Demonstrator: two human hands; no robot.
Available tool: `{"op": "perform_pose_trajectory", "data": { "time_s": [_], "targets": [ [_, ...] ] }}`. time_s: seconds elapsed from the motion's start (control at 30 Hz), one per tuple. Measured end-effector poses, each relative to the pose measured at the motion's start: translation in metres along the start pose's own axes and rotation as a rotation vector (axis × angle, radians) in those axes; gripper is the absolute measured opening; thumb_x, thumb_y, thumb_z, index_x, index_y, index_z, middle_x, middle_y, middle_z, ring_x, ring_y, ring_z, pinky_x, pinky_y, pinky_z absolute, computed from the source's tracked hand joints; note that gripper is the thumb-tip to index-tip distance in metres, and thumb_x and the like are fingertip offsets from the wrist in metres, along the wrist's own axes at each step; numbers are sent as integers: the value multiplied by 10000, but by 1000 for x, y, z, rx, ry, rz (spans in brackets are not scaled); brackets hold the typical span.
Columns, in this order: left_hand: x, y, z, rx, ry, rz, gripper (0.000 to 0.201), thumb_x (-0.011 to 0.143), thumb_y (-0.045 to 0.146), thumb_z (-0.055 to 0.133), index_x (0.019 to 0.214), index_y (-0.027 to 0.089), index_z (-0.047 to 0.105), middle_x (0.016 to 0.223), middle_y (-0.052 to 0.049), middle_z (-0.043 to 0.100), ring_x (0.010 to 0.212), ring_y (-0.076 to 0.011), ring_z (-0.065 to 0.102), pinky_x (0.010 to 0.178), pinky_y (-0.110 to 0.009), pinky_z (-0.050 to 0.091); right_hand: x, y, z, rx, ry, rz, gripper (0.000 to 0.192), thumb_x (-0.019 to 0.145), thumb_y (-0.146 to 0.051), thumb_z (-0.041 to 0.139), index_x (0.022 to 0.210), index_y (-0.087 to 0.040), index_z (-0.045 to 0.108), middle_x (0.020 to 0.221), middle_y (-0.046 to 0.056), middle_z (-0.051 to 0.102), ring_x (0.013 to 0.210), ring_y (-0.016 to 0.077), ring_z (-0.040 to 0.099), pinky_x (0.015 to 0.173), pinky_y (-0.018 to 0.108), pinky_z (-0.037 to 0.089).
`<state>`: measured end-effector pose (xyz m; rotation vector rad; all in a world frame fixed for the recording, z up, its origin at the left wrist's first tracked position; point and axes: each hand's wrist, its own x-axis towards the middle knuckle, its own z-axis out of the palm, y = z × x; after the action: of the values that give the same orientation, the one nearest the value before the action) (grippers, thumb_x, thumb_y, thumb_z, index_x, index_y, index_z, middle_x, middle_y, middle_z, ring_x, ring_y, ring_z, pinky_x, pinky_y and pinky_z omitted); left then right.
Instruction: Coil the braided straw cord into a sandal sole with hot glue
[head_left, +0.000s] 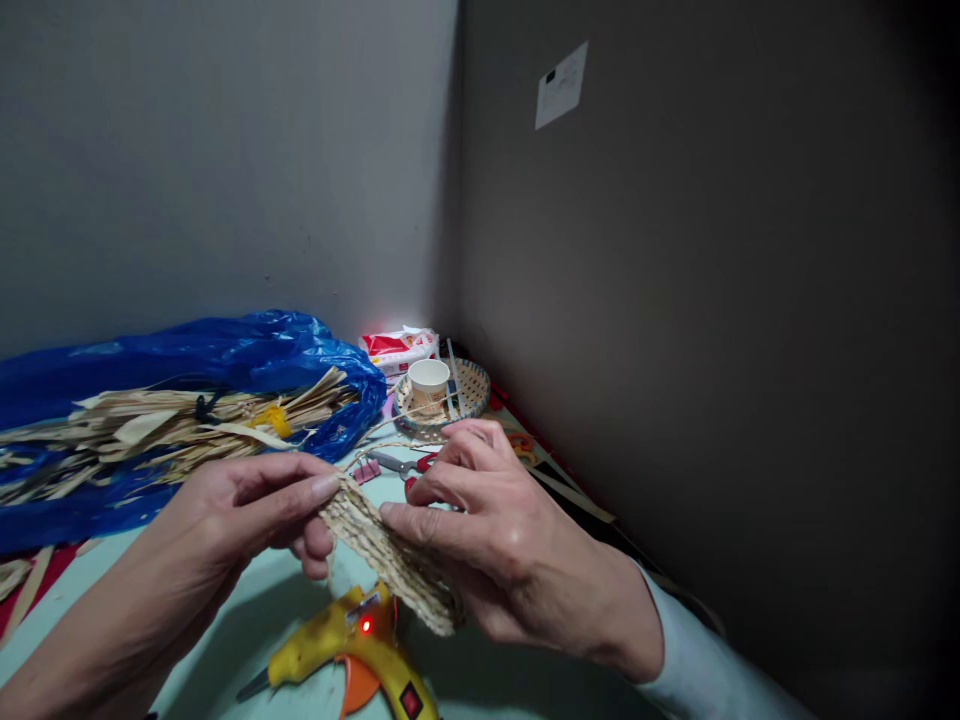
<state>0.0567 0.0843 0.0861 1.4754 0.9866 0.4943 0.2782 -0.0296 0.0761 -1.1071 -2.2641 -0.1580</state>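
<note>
A strip of braided straw cord, several rows wide, hangs between my two hands, slanting down to the right. My left hand pinches its upper left end between thumb and fingers. On its right side, my right hand grips it with the thumb on the near face; some fingers are hidden behind. A thin loose strand of cord runs from the upper end toward the back. Below the strip lies a yellow glue gun with an orange trigger and a lit red light.
Bundled dry straw strips lie in a blue plastic bag at the left. Farther back are a woven tray holding a paper cup, and a red-and-white packet. Scissors and a pink clip lie behind my hands. Walls bound the table.
</note>
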Motion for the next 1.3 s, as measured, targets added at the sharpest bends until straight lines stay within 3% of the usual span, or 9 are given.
{"op": "perform_pose_trajectory", "data": {
  "time_s": [0.3, 0.37, 0.53, 0.77, 0.93, 1.03, 1.13, 1.2, 1.3],
  "targets": [
    [11, -8, 8, -95, 27, -4, 308, 652, 488, 863, 727, 203, 773, 512, 8, 695, 495, -168, 628, 558, -278, 515, -1, 4, 9, 137, 32, 81, 283, 931, -113, 470, 1032, -108, 734, 898, 82, 672, 889, 237, 507, 917, 457, 410],
    [16, -13, 8, -121, 40, 1, 295, 676, 477, 854, 749, 203, 772, 529, 6, 706, 504, -165, 640, 557, -271, 518, -1, 4, 12, 173, 40, 121, 251, 966, -217, 535, 1083, -102, 725, 926, 87, 670, 910, 243, 511, 924, 455, 408],
    [20, -18, 11, -186, 86, 31, 217, 775, 413, 801, 756, 201, 756, 571, 4, 728, 533, -146, 656, 583, -244, 521, -3, 6, 21, 164, 45, 202, 462, 914, -465, 707, 1207, -112, 650, 1079, 100, 663, 993, 261, 510, 944, 465, 391],
    [18, -20, 21, -221, 63, 61, 245, 802, 445, 774, 723, 217, 733, 572, -9, 740, 538, -154, 666, 601, -243, 531, -5, 0, 34, -5, 79, 278, 201, 977, -260, 604, 1149, -156, 610, 1042, 74, 668, 994, 250, 522, 1052, 508, 339],
    [18, -18, 23, -207, 25, 77, 308, 790, 490, 773, 899, 203, 755, 611, -37, 747, 548, -187, 687, 552, -266, 535, -4, 5, 34, -51, 153, 253, 135, 960, -200, 579, 1086, -173, 617, 977, 51, 687, 949, 233, 547, 1090, 519, 325],
    [20, -17, 16, -194, 62, 125, 406, 821, 560, 697, 1011, 205, 749, 719, -44, 745, 658, -231, 724, 571, -308, 569, -4, 10, 34, -61, 177, 249, 151, 937, -207, 593, 1077, -163, 626, 966, 61, 682, 941, 239, 556, 1063, 524, 355],
    [20, -14, 6, -127, 144, 181, 445, 873, 597, 619, 1107, 236, 735, 945, -77, 776, 922, -268, 730, 737, -345, 599, -4, 12, 37, -77, 190, 243, 165, 915, -197, 596, 1070, -155, 632, 970, 69, 683, 938, 242, 566, 1056, 533, 362],
    [19, -11, 4, -49, 170, 216, 451, 842, 611, 667, 1128, 269, 742, 1118, -80, 769, 1066, -284, 692, 835, -348, 574, -4, 12, 39, -92, 193, 237, 173, 908, -180, 593, 1075, -158, 631, 976, 68, 690, 942, 244, 569, 1066, 540, 355],
    [17, -9, 12, 71, 136, 270, 377, 770, 546, 782, 1057, 302, 783, 1153, -47, 771, 1114, -297, 656, 937, -348, 511, -4, 10, 41, -110, 195, 226, 171, 914, -174, 589, 1080, -167, 628, 983, 63, 700, 955, 243, 570, 1090, 540, 339]
  ]
}}
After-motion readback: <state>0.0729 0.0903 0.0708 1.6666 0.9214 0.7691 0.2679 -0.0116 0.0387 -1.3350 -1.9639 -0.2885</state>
